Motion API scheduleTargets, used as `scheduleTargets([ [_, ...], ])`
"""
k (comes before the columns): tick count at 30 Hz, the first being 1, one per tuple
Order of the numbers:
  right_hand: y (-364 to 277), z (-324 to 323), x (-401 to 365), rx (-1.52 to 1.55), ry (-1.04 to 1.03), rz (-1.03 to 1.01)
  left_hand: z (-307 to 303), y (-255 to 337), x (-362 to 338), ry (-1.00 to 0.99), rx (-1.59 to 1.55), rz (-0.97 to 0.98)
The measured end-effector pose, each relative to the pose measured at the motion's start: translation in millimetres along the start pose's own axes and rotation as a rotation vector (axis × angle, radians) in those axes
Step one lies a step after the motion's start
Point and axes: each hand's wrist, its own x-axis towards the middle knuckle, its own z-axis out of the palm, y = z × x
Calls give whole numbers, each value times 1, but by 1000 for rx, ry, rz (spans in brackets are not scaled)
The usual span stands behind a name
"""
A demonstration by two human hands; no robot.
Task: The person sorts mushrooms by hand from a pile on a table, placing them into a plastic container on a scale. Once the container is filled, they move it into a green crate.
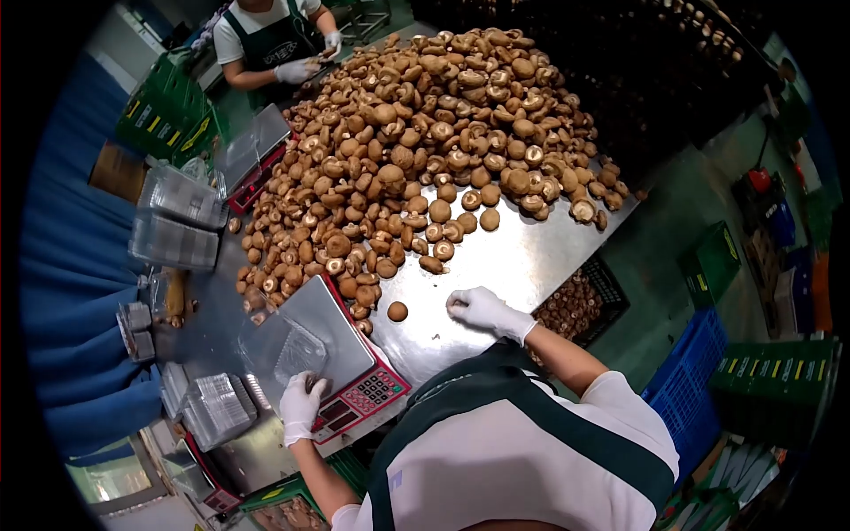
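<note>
Along the near side of the table (pixel 522 257), 2 gloved hands work below a heap of mushrooms (pixel 425 115). At the edge of the scale (pixel 372 389), the left hand (pixel 301 411) has bent fingers with something brown at their tips, perhaps a mushroom; a firm grasp cannot be told. Over bare metal, the right hand (pixel 490 312) is curled, its contents unclear. Between them lies 1 loose mushroom (pixel 397 311). With a clear tray (pixel 299 351) on the scale, the step looks like portioning; adding pieces would call for gentle placement without tipping it.
</note>
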Motion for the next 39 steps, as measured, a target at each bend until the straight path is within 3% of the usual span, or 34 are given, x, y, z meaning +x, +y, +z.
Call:
scheduleTargets([
  [2,4,-24,12,1,35,20,-15,17,0,-86,104,38],
  [4,14,-52,35,-113,140,22,-29,57,15,-99,71,-47],
  [6,21,-85,67,-200,354,-85,-27,87,35,181,-78,182],
  [10,10,-166,138,-415,715,-346,10,165,111,148,-245,310],
  [13,6,-196,190,-753,724,-115,74,214,181,70,-198,415],
  [14,3,-198,200,-746,617,-46,90,233,200,26,-163,434],
  [17,-2,-182,204,-836,471,-39,130,275,235,-92,84,413],
  [22,16,-143,164,-968,305,-230,141,277,233,-176,210,475],
  [24,48,-108,149,-613,502,-437,147,265,220,-140,182,484],
  [28,51,-79,110,-501,504,-541,162,251,175,146,155,552],
  [30,61,-63,97,-587,498,-590,170,242,158,198,112,508],
  [37,76,-67,71,-358,316,-640,159,228,131,246,-55,414],
  [39,67,-86,88,-314,510,-730,156,223,137,311,-99,370],
])
